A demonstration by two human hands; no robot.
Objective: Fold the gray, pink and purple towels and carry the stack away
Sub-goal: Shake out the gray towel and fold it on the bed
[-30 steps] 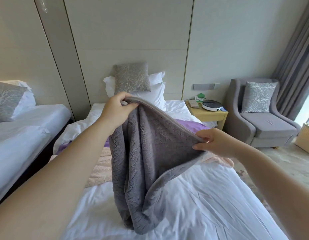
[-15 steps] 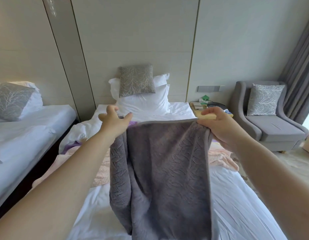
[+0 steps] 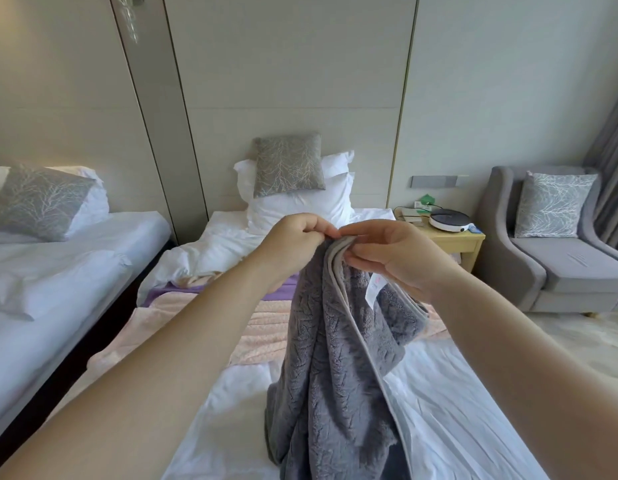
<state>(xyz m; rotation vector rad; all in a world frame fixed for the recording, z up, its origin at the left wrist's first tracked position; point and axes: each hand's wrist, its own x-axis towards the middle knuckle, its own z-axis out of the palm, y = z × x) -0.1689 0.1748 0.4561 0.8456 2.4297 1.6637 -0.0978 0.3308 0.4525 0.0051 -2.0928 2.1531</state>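
A white bed fills the middle. At the head of the bed stand white pillows, and a gray cushion leans on them. To the right of the bed is a small wood table with a round white thing on it. Farther right of the bed is a gray chair. To the left of the bed is a second bed.

The pink towel lies flat across the middle of the bed. The purple towel lies under it, and only a strip shows on the side near the pillows. The gray towel and both arms hide part of these two towels.

The gray towel is held up over the bed. The left hand pinches its top edge with curled fingers. The right hand touches the left hand and pinches the top edge between thumb and fingers. The towel is doubled over, so its pale edges lie close together. Its long side runs up and down. It hangs from the hands, and its low end rests bunched on the bed. A small white tag shows just under the right hand.
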